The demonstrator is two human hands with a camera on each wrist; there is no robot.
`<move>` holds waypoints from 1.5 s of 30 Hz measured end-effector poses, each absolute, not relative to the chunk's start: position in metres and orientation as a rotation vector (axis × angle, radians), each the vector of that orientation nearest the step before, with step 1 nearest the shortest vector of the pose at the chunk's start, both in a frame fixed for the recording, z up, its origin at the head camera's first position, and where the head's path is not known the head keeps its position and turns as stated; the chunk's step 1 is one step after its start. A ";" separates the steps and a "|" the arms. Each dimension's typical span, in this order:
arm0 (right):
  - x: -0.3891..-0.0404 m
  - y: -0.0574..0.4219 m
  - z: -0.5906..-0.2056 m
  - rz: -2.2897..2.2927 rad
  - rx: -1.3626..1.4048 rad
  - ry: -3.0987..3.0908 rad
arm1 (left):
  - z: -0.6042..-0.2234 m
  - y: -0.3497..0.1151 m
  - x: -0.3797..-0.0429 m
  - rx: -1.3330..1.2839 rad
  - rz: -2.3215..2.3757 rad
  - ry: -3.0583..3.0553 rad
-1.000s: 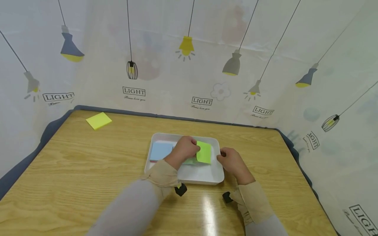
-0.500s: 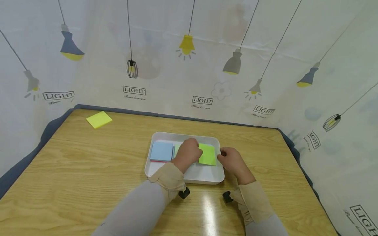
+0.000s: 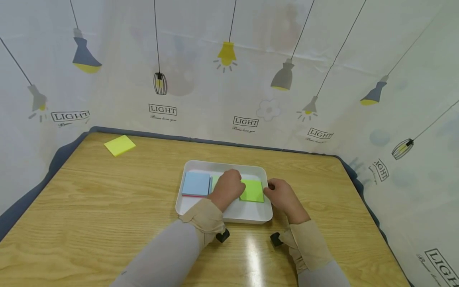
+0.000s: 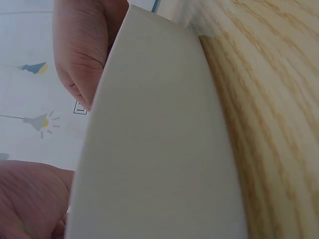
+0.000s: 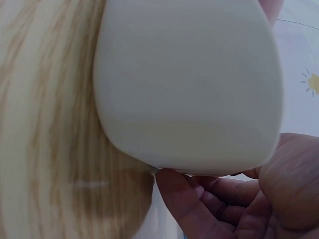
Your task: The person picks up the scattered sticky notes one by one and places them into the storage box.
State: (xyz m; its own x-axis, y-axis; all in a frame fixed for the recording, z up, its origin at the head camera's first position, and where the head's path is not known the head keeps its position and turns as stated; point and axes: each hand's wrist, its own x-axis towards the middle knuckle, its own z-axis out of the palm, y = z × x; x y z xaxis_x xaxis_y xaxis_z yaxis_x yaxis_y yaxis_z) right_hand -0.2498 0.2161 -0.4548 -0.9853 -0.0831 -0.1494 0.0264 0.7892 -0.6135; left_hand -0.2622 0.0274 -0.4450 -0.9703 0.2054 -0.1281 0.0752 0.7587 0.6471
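Note:
In the head view my left hand (image 3: 228,188) is inside a white tray (image 3: 247,215), its curled fingers pinching the left edge of a bright green sticky note pad (image 3: 252,191). That pad lies nearly flat in the tray's right part. My right hand (image 3: 285,198) grips the tray's right wall; in the right wrist view its thumb (image 5: 182,199) presses the outside of the wall. A blue sticky note pad (image 3: 196,183) with a red layer beneath sits at the tray's left end. Beside it shows a pale green pad (image 3: 214,182), partly hidden by my left hand. The tray's front wall hides my left fingertips in the left wrist view.
A yellow sticky note pad (image 3: 120,145) lies at the far left of the wooden table (image 3: 107,199). Cloth with printed lamps (image 3: 211,99) hangs behind the table and at its sides. A small black camera (image 3: 222,235) is strapped at the left wrist.
The bright green pad has gone from tilted up to nearly flat in the tray, moving a little right. My left hand has shifted slightly right with it; my right hand has stayed put.

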 end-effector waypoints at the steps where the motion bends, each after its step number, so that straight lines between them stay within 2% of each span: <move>1: -0.250 0.216 -0.455 -0.969 -0.047 2.810 | -0.445 0.027 -0.262 0.223 1.005 2.758; 14: -0.250 0.215 -0.453 -0.975 -0.058 2.823 | -0.442 0.026 -0.264 0.249 0.970 2.761; 23: -0.250 0.215 -0.452 -0.969 -0.050 2.828 | -0.434 0.008 -0.273 0.233 0.826 2.825; 31: -0.251 0.214 -0.456 -0.971 -0.037 2.817 | -0.418 -0.026 -0.282 0.194 0.858 2.853; 45: -0.250 0.214 -0.458 -0.948 -0.012 2.817 | -0.413 -0.109 -0.304 0.057 0.944 3.025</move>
State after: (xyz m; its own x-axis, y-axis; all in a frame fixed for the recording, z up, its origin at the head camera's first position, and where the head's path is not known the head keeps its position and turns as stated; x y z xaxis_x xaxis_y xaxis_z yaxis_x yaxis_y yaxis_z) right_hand -0.2497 0.2136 -0.4579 -0.9857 -0.0615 -0.1571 0.0460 0.7979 -0.6010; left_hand -0.3044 -0.1086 -0.4135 -0.9990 0.0264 0.0368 0.0427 0.8221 0.5678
